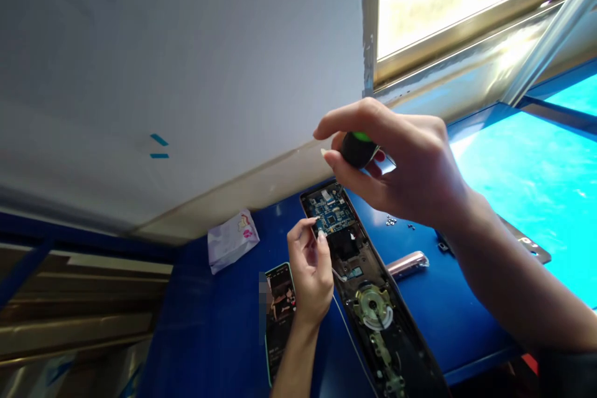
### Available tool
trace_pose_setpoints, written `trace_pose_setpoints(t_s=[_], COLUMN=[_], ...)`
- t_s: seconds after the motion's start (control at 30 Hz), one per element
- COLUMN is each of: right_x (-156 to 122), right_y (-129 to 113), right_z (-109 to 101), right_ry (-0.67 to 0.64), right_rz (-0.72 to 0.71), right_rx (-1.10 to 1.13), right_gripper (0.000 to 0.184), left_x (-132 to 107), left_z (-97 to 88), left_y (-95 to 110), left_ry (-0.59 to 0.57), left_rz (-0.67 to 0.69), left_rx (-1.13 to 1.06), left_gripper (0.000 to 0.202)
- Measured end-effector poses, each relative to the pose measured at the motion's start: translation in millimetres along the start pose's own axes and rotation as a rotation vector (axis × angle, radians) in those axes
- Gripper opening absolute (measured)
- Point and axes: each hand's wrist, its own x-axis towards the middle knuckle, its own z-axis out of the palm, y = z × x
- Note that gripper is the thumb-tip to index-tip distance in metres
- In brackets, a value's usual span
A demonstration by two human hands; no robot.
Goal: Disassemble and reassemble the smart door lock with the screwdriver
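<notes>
A long opened device (373,298) lies on the blue table (219,323), showing a blue circuit board (332,211) at its far end and a brass round mechanism (373,306) lower down. My right hand (401,165) hovers above the board, fingers wrapped round a black screwdriver handle with a green cap (358,147). My left hand (310,267) rests at the board's left edge, thumb and forefinger pinched together on something too small to make out.
A phone with a lit screen (280,317) lies left of the device, partly under my left wrist. A small purple-white packet (232,239) sits further left. Tiny screws (392,220) and a pinkish metal handle (408,263) lie right of the device. A window frame (466,31) is behind.
</notes>
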Motion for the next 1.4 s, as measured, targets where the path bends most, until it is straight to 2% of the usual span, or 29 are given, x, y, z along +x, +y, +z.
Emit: trace_pose_setpoints(t_s=[0.1, 0.17, 0.23, 0.33, 0.4, 0.5, 0.53, 0.6, 0.7, 0.77, 0.83, 1.03, 1.1, 1.23, 1.33, 1.4], right_x=[1.2, 2.0, 2.8, 4.1, 4.9, 5.9, 6.2, 6.7, 6.8, 6.4, 5.5, 2.8, 3.5, 4.6, 3.0, 1.8], right_y=[3.2, 6.6, 9.3, 8.8, 5.6, 0.3, -0.6, -0.2, 4.0, 6.5, 7.0, 3.5, 4.5, 7.1, 5.2, 2.5], right_z=[-4.7, -6.4, -6.2, -5.3, -6.8, -11.1, -12.0, -11.8, -7.2, -4.6, -4.9, -16.3, -17.0, -11.9, -10.3, -11.9], right_ry=[-0.052, -0.032, 0.041, 0.127, 0.074, -0.104, -0.132, -0.101, 0.048, 0.096, 0.075, -0.155, -0.139, 0.031, 0.055, -0.021], right_rz=[0.033, 0.038, 0.035, -0.002, -0.024, 0.006, 0.018, 0.024, 0.016, -0.007, -0.031, -0.061, -0.041, -0.043, -0.077, -0.090], right_rx=[0.059, 0.046, -0.005, -0.047, -0.009, 0.103, 0.123, 0.090, -0.017, -0.031, -0.008, 0.152, 0.151, 0.059, 0.049, 0.100], right_gripper=[0.027, 0.021, 0.007, 0.011, 0.002, 0.036, 0.042, 0.037, 0.003, 0.010, 0.004, 0.037, 0.034, 0.009, 0.010, 0.025], left_x=[-0.3, -0.6, -0.8, -1.0, -1.1, -1.1, -1.0, -0.6, -0.2, -0.3, -0.6, -0.3, -0.2, -0.2, 0.2, 0.5], left_z=[0.3, 0.6, 0.7, 0.2, -0.2, -0.3, -0.2, 0.2, 0.8, 1.1, 1.3, 1.9, 2.6, 4.0, 4.9, 5.3], left_y=[2.0, 3.1, 3.6, 3.1, 2.2, 1.4, 1.5, 1.8, 2.3, 2.3, 2.2, 0.1, -1.3, -3.3, -3.3, -3.4], left_ry=[0.002, 0.005, 0.002, 0.002, -0.001, -0.001, 0.000, 0.003, 0.018, 0.022, 0.010, -0.011, -0.013, 0.001, 0.013, 0.009], left_rz=[-0.030, -0.040, -0.042, -0.040, -0.042, -0.051, -0.053, -0.055, -0.052, -0.053, -0.060, -0.037, -0.029, -0.002, 0.007, 0.009], left_rx=[0.001, -0.009, -0.015, -0.003, 0.006, 0.009, 0.006, -0.001, 0.002, 0.003, -0.005, -0.065, -0.081, -0.112, -0.127, -0.129], left_gripper=[0.023, 0.023, 0.022, 0.022, 0.022, 0.021, 0.021, 0.022, 0.027, 0.028, 0.026, 0.022, 0.023, 0.025, 0.025, 0.025])
